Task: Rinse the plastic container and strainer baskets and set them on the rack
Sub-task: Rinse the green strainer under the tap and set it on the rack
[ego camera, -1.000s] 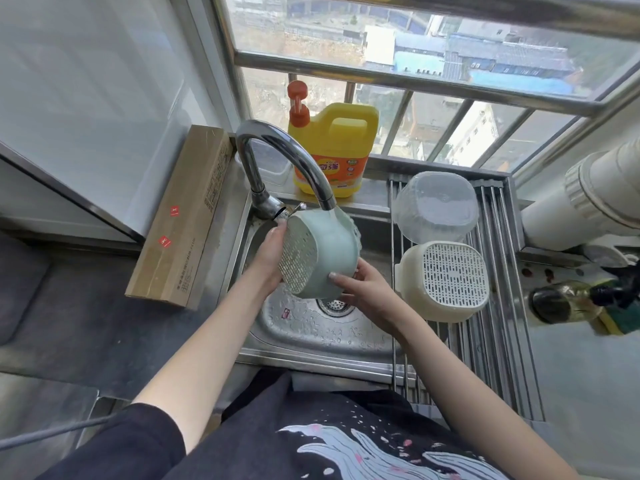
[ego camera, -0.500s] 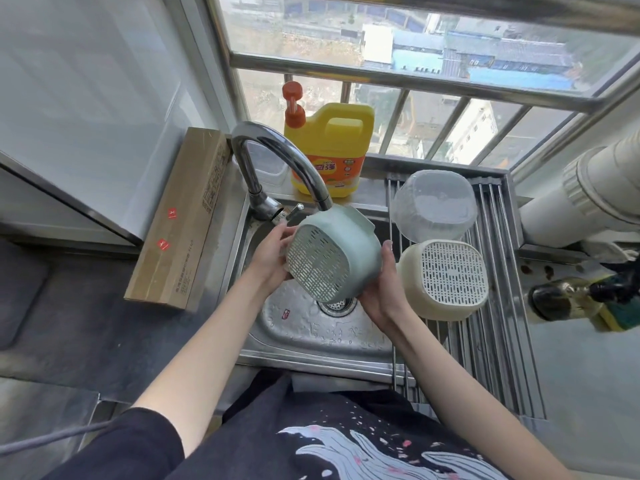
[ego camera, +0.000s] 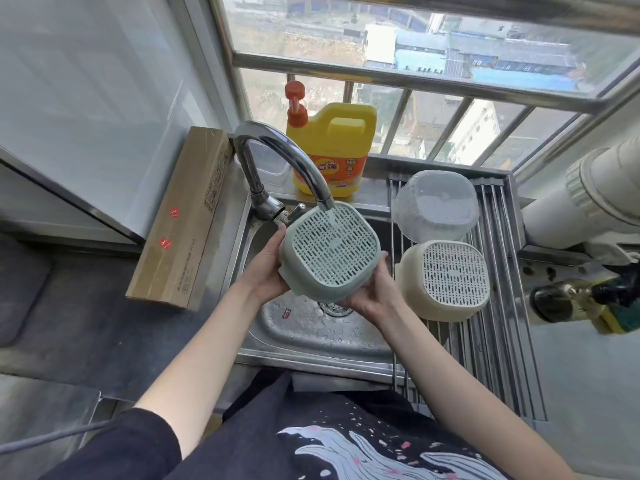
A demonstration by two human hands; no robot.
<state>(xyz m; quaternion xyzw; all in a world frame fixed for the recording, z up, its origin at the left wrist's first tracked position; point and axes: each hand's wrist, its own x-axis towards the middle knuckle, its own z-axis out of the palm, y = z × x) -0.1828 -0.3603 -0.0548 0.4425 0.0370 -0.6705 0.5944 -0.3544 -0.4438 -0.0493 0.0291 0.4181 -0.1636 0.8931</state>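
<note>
three task items in view, listed left to right, all lower case as catalogued.

cardboard box point(ego camera: 180, 220): long, lying on the grey surface point(ego camera: 86, 306) left of the sink point(ego camera: 311, 334); not part of the job.

faucet point(ego camera: 277, 161): curved chrome, water running from the spout onto the item below. yellow detergent jug point(ego camera: 332, 147) stands behind it on the sill.

left hand point(ego camera: 266, 268): grip closed around the left wall of the green strainer basket point(ego camera: 332, 251), thumb on the near side.

green strainer basket: held over the sink, slotted base turned up toward the camera, stream landing on its far edge.

right hand point(ego camera: 372, 292): grip cupped under the basket's lower right corner, fingers wrapped on its rim.

rack point(ego camera: 502, 341): steel rods across the sink's right side. clear plastic container point(ego camera: 436, 206) upside down at the back; cream strainer basket point(ego camera: 446, 278) upside down in front, touching it.

handling note: judged best to tilt and rotate the basket so the stream sweeps every slot, then shake it over the drain before racking.

change record: half a second back the basket's base faced left and downward; now it faces up, and the right hand has slid beneath.
</note>
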